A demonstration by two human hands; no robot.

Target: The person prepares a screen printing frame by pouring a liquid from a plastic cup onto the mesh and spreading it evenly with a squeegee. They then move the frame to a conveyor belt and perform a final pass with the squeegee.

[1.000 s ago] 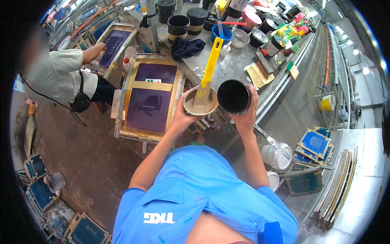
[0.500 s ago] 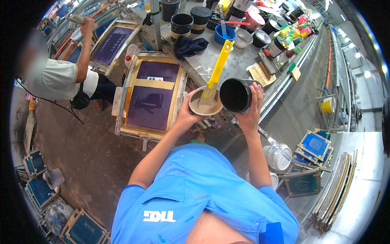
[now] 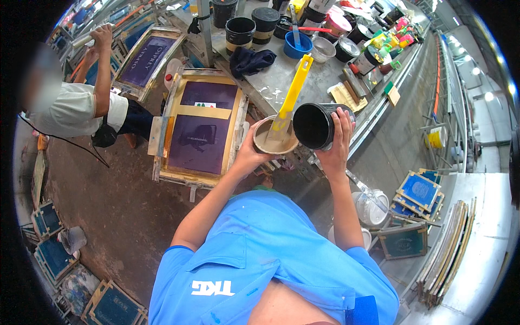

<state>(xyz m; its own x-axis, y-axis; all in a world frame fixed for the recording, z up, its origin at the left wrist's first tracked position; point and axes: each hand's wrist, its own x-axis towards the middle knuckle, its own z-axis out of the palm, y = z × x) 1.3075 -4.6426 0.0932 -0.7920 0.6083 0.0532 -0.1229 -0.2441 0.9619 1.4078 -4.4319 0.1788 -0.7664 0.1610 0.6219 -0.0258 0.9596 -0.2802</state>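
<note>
Cupping beige-smeared tub (image 3: pixel 280 151) in L hand (image 3: pixel 251 154), ctr of frame, w/ fingers curled partway round its L side and underside. Can see yellow-handled spatula (image 3: pixel 296 82) slanting in it, blade down, handle up-R. Gripping black tub (image 3: pixel 312 127) in R hand (image 3: pixel 336 142), just R of ctr, w/ fingers half-curled, a bit spread along its R wall. Tipped over, mouth twd beige-smeared tub, just beside it; can't tell if touching; too dark to see what's inside. Can see dark cloth (image 3: pixel 252 64) & blue bowl (image 3: pixel 297 50) on gray table (image 3: pixel 273 86), upper ctr; framed purple screen (image 3: pixel 203 149) L of ctr; co-worker (image 3: pixel 78 105) w/ pale tool (image 3: pixel 83 41) raised, upper L.
</note>
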